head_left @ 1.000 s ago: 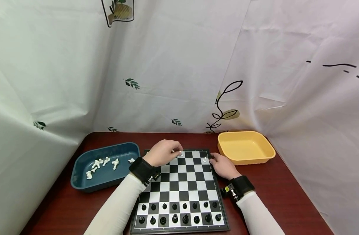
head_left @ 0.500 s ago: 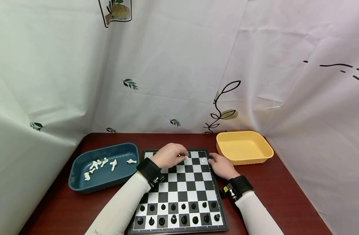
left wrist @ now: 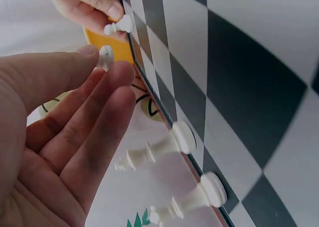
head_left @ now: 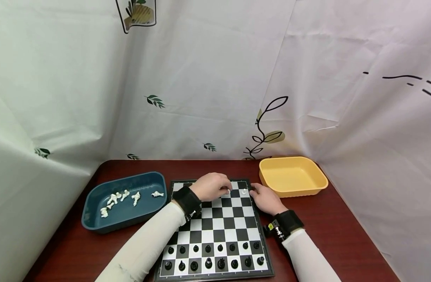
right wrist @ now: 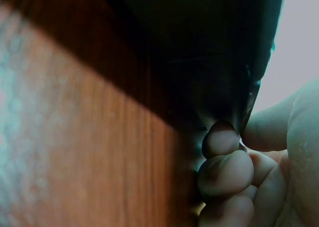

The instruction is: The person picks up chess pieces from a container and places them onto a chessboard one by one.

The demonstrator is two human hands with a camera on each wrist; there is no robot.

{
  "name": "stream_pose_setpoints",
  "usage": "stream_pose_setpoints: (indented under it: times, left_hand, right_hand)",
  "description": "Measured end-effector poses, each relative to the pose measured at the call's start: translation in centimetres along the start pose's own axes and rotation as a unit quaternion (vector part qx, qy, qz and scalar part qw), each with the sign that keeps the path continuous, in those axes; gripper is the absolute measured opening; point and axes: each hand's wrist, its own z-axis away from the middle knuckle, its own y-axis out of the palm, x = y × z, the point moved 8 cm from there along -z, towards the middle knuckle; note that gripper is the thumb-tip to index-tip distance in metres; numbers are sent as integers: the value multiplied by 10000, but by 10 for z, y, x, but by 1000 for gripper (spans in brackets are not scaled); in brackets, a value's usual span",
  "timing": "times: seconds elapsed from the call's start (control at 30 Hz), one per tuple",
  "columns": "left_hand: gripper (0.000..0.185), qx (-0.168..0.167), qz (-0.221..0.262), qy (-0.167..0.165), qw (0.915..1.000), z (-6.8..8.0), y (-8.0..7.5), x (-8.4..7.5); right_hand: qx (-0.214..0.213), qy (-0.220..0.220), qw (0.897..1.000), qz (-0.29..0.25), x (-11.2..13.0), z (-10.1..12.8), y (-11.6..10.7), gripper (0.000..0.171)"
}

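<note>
My left hand [head_left: 211,187] is over the far rows of the chessboard [head_left: 218,224]. It pinches a white chess piece [left wrist: 105,57] between thumb and fingertips, with only the base showing. Two tall white chess pieces [left wrist: 158,148] stand on the board beside this hand in the left wrist view; the hand hides them in the head view. At the far right corner a small white chess piece [head_left: 244,191] stands on its square. Beside it, my right hand [head_left: 267,199] grips the board's right edge, thumb on one side and curled fingers [right wrist: 227,172] on the other.
Black chess pieces [head_left: 208,263] fill the two near rows of the board. A blue tray [head_left: 95,219] on the left holds several white chess pieces [head_left: 136,198] lying loose. A yellow tray [head_left: 293,176] stands at the back right, close to my right hand. White cloth [head_left: 208,78] hangs behind the table.
My left hand has moved right along the far rows with the white chess piece, towards the right corner. My right hand stays at the board's edge. The view has shifted slightly.
</note>
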Motion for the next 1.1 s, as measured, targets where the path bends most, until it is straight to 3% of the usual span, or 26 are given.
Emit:
stream_pose_setpoints:
  times: [0.3,0.67,1.1]
  left_hand:
    - [12,290,-175,-28,9994,-13,16,-5]
    - [10,298,-312,15,9991,-23,33,1]
    - [7,330,-573,-96,9978,-29,34,-3]
  right_hand:
    - [15,3,10000,24,0,0,1,44]
    - [-70,-136,9999,-13,3,2,-2,44]
    - [-28,-46,10000,18,1,0,-1,42]
